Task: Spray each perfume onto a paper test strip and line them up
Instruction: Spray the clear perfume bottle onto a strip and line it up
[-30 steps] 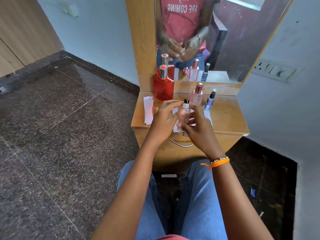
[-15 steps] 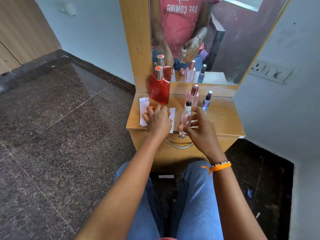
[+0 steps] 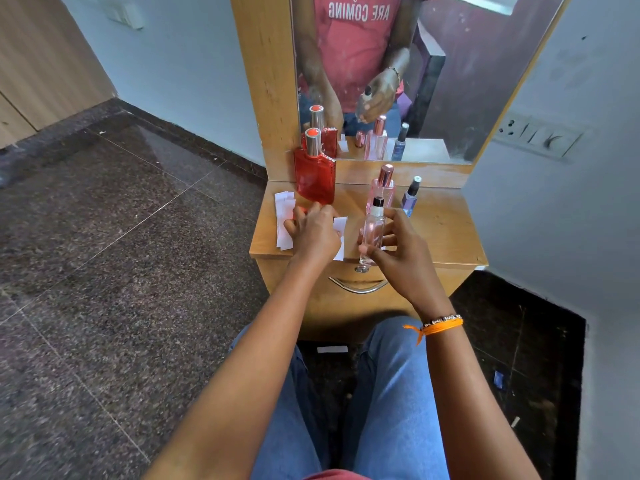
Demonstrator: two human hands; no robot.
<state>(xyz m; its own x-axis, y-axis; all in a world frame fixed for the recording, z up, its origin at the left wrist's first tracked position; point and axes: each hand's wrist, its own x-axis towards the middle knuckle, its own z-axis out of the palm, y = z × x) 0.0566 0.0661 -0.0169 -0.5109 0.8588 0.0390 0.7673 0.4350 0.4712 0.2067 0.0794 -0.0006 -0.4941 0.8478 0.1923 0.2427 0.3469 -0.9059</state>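
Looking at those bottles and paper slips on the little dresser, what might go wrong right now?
The left hand works among the paper strips right in front of the tall red bottle; a nudge might topple it. The right hand holds the clear pink bottle, uncapped, at the dresser top front edge, so a slip could drop it to the floor. One slip of paper already lies down there.

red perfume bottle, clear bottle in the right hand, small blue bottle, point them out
red perfume bottle (image 3: pixel 315 180), head view, front glass face
clear bottle (image 3: pixel 373 232), head view, mid body
small blue bottle (image 3: pixel 409 201), head view, lower body
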